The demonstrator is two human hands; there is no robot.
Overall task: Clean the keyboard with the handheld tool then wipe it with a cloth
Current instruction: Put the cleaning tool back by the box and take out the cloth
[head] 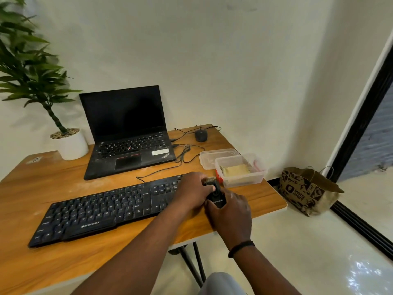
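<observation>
From my feed, taking the keyboard (110, 207) as the landmark, I see a potted plant (70, 143) beyond its left end on the wooden worktop (63, 256), and an open laptop (129, 143) with a dark screen just behind the keyboard's middle. The black keyboard lies slanted across the worktop, its cable trailing back toward the laptop. My left hand (192, 191) rests over the keyboard's right end, thumb curled against the neck of the handheld tool (214, 193), a small black brush with pale bristles pointing away from me. My right hand (230, 213) is just right of the keyboard's right end, fingers wrapped round the tool's black body, so both hands are clamped on it. Behind the keyboard's right end sits a mouse (201, 135), and just beyond that end stand two clear plastic containers (240, 169); the nearer one holds a folded yellowish cloth (235, 170). Farther right of the keyboard, down on the floor, a brown paper bag (306, 190) leans near the wall.
</observation>
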